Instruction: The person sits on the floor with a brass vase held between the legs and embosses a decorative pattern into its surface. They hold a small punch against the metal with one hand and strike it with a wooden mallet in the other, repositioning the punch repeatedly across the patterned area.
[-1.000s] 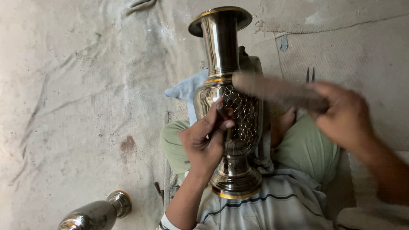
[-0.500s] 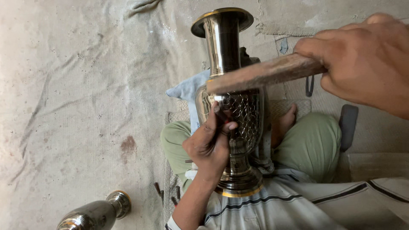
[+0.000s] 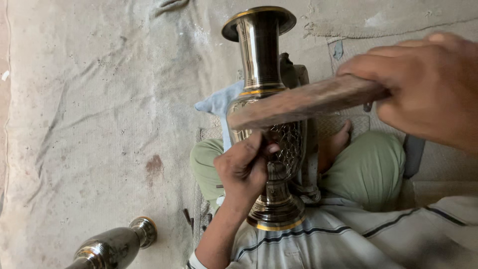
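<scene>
Fingers of my left hand (image 3: 245,169) are pinched together against the belly of the tall polished metal vase with gold bands (image 3: 269,124), as if holding something small to the patterned surface; whatever is between the fingertips is too small for me to make out. My right hand (image 3: 423,84) is clenched round one end of the long brown wooden stick (image 3: 303,102), which lies nearly level, blurred, crossing in front of the vase's shoulder just above the left hand's fingers.

From where I watch, the vase lies across my lap with its long axis running away from me: round foot against the striped shirt (image 3: 378,239), flared mouth pointing out over the floor. The left hand is on it, the right hand is off to the side and nearer the camera, linked to it only by the stick.

Under the vase I see green trousers (image 3: 368,169), a bare foot (image 3: 338,144) and a pale blue cloth (image 3: 216,102). Further out lies the stained grey floor sheet (image 3: 89,99), with a second metal vase (image 3: 112,244) on its side at lower left.
</scene>
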